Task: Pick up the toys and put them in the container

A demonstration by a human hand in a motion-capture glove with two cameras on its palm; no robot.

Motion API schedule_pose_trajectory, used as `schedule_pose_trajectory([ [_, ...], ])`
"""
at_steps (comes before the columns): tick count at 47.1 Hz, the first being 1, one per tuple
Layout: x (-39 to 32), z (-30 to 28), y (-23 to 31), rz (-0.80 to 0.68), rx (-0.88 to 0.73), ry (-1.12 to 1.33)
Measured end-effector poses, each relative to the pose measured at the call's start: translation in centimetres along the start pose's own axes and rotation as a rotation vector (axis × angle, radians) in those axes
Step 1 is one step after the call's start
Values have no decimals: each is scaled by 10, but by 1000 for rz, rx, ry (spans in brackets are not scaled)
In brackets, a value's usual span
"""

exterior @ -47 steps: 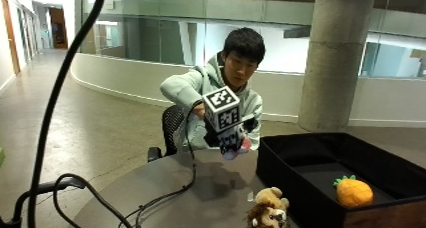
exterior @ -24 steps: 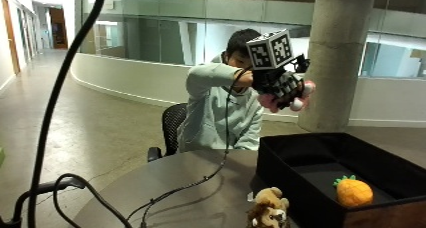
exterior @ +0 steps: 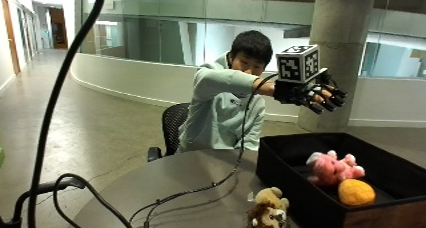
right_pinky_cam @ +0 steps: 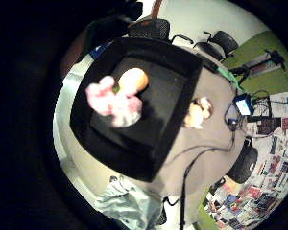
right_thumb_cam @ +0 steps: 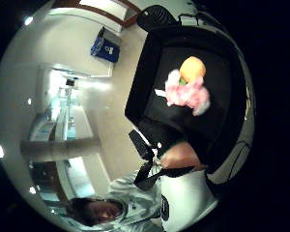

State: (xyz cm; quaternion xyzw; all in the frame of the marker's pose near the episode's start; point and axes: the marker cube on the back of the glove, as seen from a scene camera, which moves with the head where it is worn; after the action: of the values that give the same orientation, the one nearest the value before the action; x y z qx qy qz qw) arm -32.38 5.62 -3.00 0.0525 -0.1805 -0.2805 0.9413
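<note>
One round grey table (exterior: pixel 166 188) in a glass-walled hall.

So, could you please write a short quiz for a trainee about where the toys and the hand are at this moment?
1. True or false: the pink plush toy is inside the black container.
2. Which toy stands on the table outside the container?
A. the orange toy
B. the lion plush
C. the pink plush toy
3. Fill the gap: the gloved right hand is above the container with its fingers spread and holds ____.

Key:
1. true
2. B
3. nothing
</note>
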Motion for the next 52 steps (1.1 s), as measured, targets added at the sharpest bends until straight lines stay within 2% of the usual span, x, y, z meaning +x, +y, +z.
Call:
schedule_pose_trajectory([
  [8,35,-23,15,-56,74,-90],
  [25,172,-24,40,90,100,-67],
  [37,257,28,14,121,6,75],
  [44,268,94,13,170,-170,68],
  [52,284,139,-2,94,-257,106],
])
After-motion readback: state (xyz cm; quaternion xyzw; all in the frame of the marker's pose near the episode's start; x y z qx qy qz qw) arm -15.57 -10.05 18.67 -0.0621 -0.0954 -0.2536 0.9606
